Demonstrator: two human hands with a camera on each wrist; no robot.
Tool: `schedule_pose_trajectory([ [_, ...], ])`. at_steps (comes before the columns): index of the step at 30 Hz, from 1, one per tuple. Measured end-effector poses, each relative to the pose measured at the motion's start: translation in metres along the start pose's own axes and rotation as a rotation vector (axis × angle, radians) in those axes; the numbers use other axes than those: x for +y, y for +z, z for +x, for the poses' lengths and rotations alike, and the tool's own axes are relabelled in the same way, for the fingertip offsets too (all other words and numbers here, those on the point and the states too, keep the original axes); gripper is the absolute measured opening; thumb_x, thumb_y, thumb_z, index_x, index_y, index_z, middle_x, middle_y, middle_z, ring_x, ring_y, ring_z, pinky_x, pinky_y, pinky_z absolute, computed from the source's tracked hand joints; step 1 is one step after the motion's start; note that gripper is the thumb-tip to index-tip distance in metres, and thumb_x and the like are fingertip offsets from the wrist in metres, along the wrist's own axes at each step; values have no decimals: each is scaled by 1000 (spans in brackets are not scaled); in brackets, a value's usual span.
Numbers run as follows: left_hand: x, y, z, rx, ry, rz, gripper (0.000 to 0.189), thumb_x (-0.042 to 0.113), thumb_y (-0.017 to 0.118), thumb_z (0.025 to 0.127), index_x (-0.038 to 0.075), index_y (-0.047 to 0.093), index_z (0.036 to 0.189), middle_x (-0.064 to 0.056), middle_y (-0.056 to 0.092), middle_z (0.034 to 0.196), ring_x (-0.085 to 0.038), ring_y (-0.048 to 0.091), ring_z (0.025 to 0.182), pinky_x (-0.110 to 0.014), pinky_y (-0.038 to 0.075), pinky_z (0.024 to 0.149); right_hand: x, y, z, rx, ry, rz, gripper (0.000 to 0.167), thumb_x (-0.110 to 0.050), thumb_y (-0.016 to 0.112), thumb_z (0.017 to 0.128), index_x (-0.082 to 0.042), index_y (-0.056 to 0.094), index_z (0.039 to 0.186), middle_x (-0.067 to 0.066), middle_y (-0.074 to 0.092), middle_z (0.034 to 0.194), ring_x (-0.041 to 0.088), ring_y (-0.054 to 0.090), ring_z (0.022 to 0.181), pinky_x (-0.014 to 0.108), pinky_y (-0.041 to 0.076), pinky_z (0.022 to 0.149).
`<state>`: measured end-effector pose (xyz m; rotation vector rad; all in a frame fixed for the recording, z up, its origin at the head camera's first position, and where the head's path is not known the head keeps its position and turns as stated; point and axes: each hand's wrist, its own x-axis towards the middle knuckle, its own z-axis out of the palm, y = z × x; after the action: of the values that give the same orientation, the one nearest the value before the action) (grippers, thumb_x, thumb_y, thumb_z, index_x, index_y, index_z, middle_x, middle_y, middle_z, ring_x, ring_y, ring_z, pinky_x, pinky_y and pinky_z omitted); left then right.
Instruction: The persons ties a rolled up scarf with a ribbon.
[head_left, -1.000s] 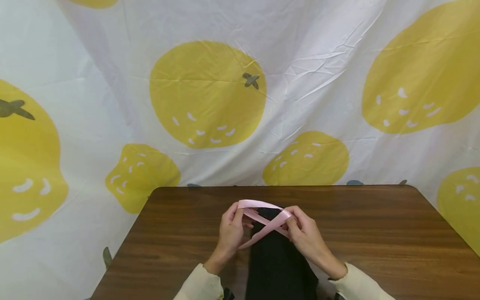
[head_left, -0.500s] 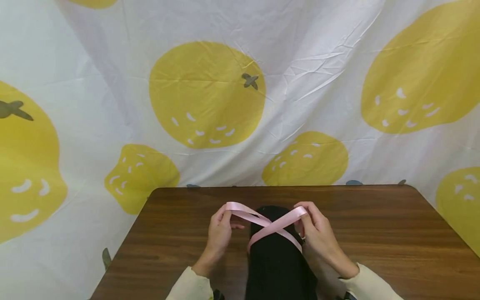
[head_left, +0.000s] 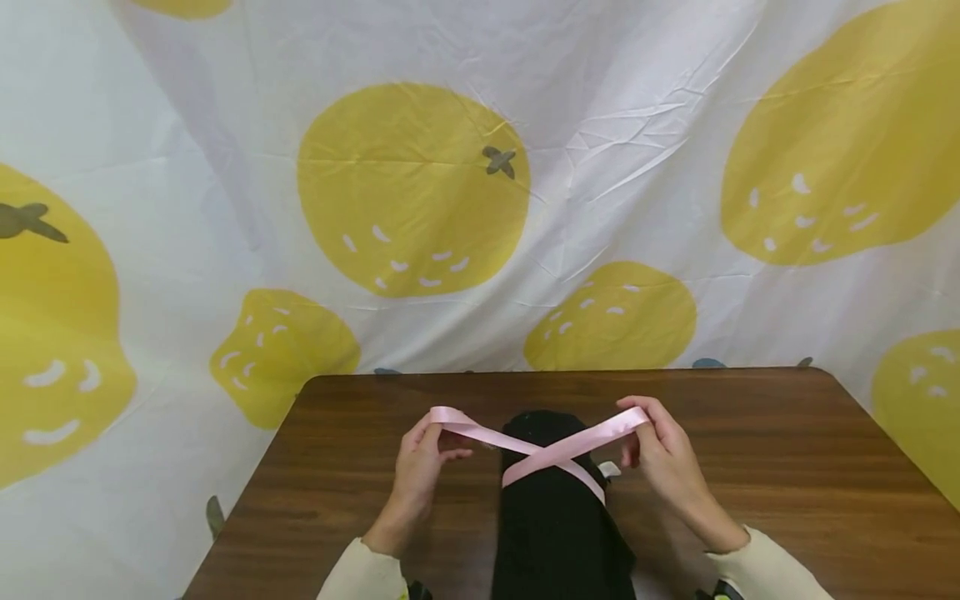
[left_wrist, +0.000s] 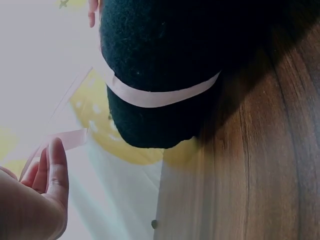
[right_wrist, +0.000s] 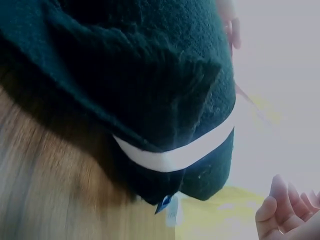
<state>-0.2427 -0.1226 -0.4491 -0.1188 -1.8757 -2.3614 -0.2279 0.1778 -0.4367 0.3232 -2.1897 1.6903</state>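
A dark folded bundle of fuzzy cloth (head_left: 561,537) lies lengthwise on the table. Round its far part runs a pink satin ribbon (head_left: 553,453), whose two strands cross on top. To the left of the bundle, my left hand (head_left: 417,471) pinches one strand between thumb and fingers, above the table. On the other side my right hand (head_left: 670,460) pinches the other strand, raised likewise. In the left wrist view the ribbon band (left_wrist: 150,98) lies against the cloth's side. A folded flap of cloth (right_wrist: 150,95) shows in the right wrist view, the ribbon passing over its lower edge.
The brown wood-grain table (head_left: 787,450) extends on both sides of the bundle. Behind it hangs a white curtain (head_left: 465,342) printed with yellow fruit. A small white tag (right_wrist: 172,212) sticks out from the bundle's far end.
Both hands have moved apart, left hand leftward and right hand rightward. The ribbon's loose loop has drawn down, and its crossing now lies close on the cloth.
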Motion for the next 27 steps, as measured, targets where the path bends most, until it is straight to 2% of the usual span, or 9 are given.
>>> schedule_pose_trajectory([
  [7,0,-5,1,8,-33,-57,32,8,36,105,-11,59,115,-9,66,97,-24,66,84,-37,59,73,4,-16,-3,6,10,-35,21,-4,39,105,-1,56,118,14,55,59,21,57,52,31,51,54],
  [15,2,-13,1,43,-58,-55,34,8,34,105,-12,58,118,-9,66,100,-23,65,82,-40,59,76,12,-34,-6,24,34,-71,24,-3,36,105,1,55,119,13,56,60,20,58,52,30,51,54],
  [22,0,-24,-1,50,-64,-76,32,7,33,104,-12,56,115,-8,69,95,-21,68,79,-36,58,74,17,-43,-8,30,122,-89,31,0,33,100,0,56,121,5,59,77,18,59,59,31,51,53],
  [27,-2,-33,-3,65,-85,-67,33,7,32,104,-13,54,119,-8,70,94,-22,69,82,-38,58,78,22,-47,-10,50,151,-102,32,-1,32,100,-1,57,121,-1,60,79,18,60,62,30,48,52],
])
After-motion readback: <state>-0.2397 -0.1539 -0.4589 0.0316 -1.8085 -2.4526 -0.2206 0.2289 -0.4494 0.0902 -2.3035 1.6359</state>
